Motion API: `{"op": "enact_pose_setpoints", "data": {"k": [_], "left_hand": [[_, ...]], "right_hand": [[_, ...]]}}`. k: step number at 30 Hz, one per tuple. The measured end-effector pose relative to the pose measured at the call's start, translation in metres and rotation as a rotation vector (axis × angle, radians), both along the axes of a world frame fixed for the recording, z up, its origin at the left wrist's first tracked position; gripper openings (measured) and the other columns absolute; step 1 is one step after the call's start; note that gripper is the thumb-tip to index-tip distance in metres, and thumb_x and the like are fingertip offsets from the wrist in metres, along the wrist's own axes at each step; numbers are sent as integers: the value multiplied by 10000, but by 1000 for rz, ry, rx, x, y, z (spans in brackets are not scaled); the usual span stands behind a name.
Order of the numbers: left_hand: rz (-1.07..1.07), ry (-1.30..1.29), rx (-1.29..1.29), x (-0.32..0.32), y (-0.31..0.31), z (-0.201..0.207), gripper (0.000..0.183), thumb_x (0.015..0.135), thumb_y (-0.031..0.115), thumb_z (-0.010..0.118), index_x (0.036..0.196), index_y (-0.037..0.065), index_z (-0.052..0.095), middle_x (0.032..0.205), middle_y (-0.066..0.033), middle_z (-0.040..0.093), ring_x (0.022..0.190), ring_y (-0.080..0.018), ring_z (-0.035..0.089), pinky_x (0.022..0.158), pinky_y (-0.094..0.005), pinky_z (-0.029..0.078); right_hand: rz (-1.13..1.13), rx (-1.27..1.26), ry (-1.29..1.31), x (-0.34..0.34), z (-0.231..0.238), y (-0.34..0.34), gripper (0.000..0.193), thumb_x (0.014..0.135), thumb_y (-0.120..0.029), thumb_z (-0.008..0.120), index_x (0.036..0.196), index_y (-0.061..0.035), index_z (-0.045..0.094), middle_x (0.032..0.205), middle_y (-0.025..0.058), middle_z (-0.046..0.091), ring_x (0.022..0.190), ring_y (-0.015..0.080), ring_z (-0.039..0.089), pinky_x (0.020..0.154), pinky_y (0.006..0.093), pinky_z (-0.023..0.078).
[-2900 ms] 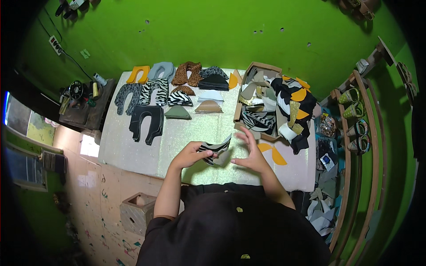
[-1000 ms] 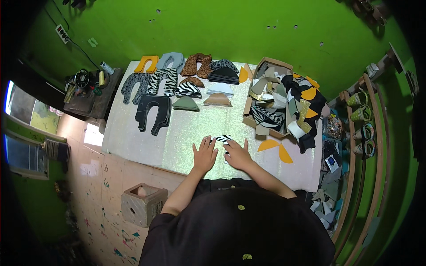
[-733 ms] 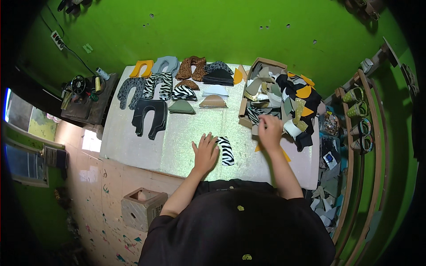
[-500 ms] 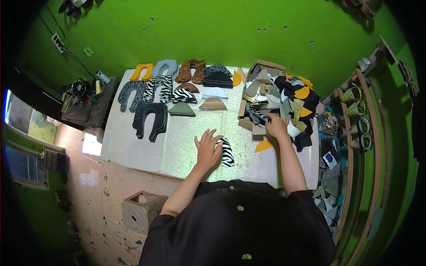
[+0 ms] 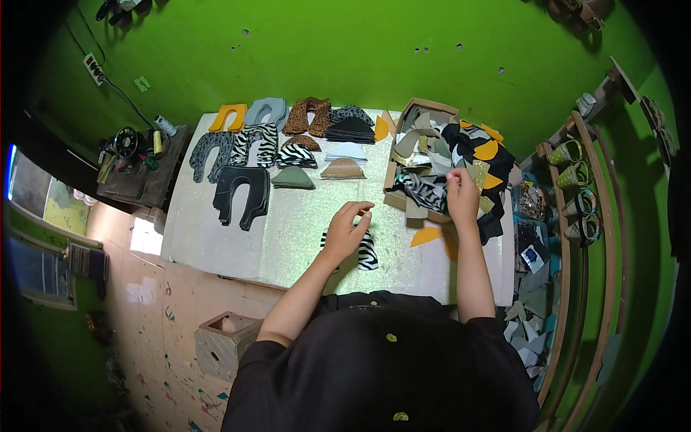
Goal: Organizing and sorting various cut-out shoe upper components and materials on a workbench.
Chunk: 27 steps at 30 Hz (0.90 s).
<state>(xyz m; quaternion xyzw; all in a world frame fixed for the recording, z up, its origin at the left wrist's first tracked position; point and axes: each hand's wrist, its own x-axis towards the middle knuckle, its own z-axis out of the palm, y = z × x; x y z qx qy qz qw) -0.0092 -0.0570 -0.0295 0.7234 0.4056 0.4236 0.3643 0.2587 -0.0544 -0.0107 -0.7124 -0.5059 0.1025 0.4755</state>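
Observation:
My right hand (image 5: 464,193) is closed, thumb and fingers pinched, at the right edge of a crumpled zebra-print piece (image 5: 426,193). This piece spreads over the front of a cardboard box (image 5: 389,171) filled with scraps; the exact grip is partly hidden. My left hand (image 5: 347,230), fingers loosely bent and apart, hovers over a curved zebra-print cutout (image 5: 368,253) on the table. The hand and wrist cover part of that cutout, and nothing shows between the fingers. To the left of the right forearm lies a yellow half-round piece (image 5: 426,236).
Stacks of cut pieces line the table's back left, including black U-shapes (image 5: 245,191), green half-rounds (image 5: 294,178) and brown half-rounds (image 5: 343,169). Black and yellow offcuts (image 5: 497,162) heap beside the box. A shoe rack (image 5: 576,173) stands right, a sewing machine (image 5: 128,147) left.
My right hand has risen slightly and moved right, and the zebra-print piece beside it has spread out. My left hand has shifted right and its fingers have curled, uncovering the cutout's left part.

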Motion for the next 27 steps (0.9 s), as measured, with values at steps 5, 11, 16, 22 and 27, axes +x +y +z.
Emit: {"op": "enact_pose_setpoints", "data": {"k": [5,11,16,22,27], "left_hand": [[-75,16,-84,16,3,-2,227,863,170,549,1034,36,613,956,-134,604,865,-245,599,764,-323,464],[-145,56,-97,25,5,0,242,857,172,550,1051,42,609,974,-120,594,882,-232,602,745,-312,487],[-153,-6,-167,31,10,-3,220,864,152,562,1039,31,618,969,-111,610,854,-197,603,770,-297,459],[-196,-162,-406,30,22,1,282,916,237,526,1104,40,600,968,-30,628,825,-110,574,728,-258,460],[-332,-422,-628,22,14,53,601,916,374,519,1371,36,318,1192,-122,544,1054,-162,538,849,-303,445]], "right_hand": [[124,-344,-143,-4,-29,3,411,777,-363,650,1059,-75,568,958,114,641,828,255,624,812,436,418],[180,-578,-138,4,-35,8,390,725,-383,694,991,-105,631,735,-3,602,721,172,583,715,343,387],[329,-384,48,21,-44,11,180,770,-236,682,805,-65,639,599,-31,510,574,70,458,546,237,370],[113,48,209,-13,26,-4,109,813,-111,601,784,-14,559,618,-3,523,553,66,447,517,229,371],[382,66,-182,-83,70,-35,142,777,-177,644,850,-61,607,769,60,626,712,177,579,833,366,358]]}}
